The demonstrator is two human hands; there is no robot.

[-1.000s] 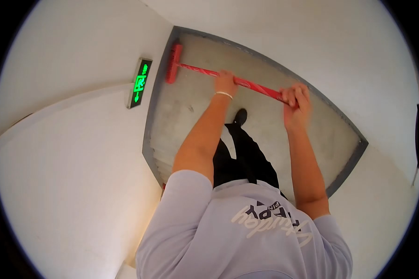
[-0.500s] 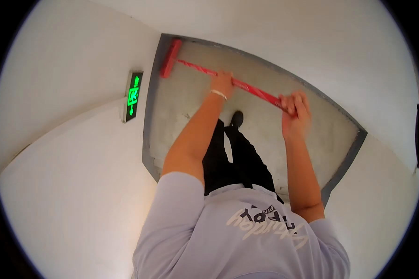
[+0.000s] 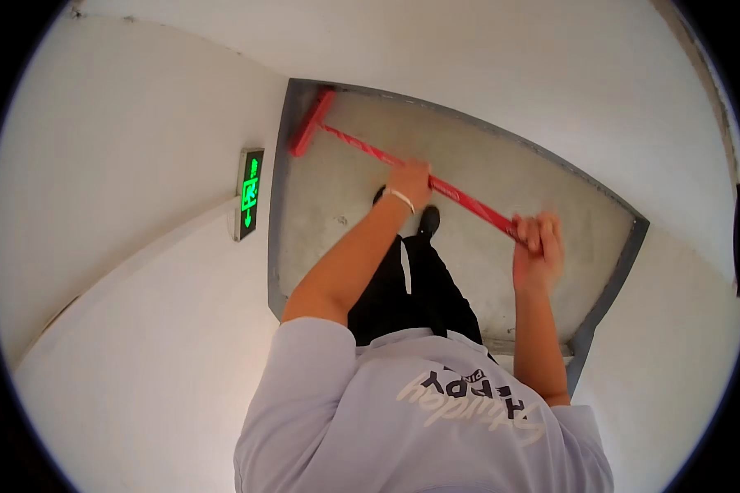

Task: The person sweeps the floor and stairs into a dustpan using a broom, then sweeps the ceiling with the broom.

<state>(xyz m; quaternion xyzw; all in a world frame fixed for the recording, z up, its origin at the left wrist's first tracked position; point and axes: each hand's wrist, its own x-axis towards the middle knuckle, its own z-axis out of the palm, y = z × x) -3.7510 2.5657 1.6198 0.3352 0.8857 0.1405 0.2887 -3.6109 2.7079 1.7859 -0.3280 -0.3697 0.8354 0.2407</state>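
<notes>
A red broom with a patterned red handle (image 3: 477, 208) slants across the view from upper left to the right. Its red head (image 3: 312, 123) rests at the far left corner of the floor, beside the grey skirting. My left hand (image 3: 411, 182), with a pale band at the wrist, is wrapped round the middle of the handle. Near the handle's upper end, my right hand (image 3: 538, 246) has its fingers curled round it.
A lit green exit sign (image 3: 250, 194) is on the white wall (image 3: 140, 329) at left. Grey skirting (image 3: 501, 131) borders the concrete floor (image 3: 485, 287). Below my hands are my black shoes (image 3: 428, 222) and black trousers.
Both hands and the handle sit lower in the view. The broom head is tilted more and also lower. A second shoe now shows beside my left wrist.
</notes>
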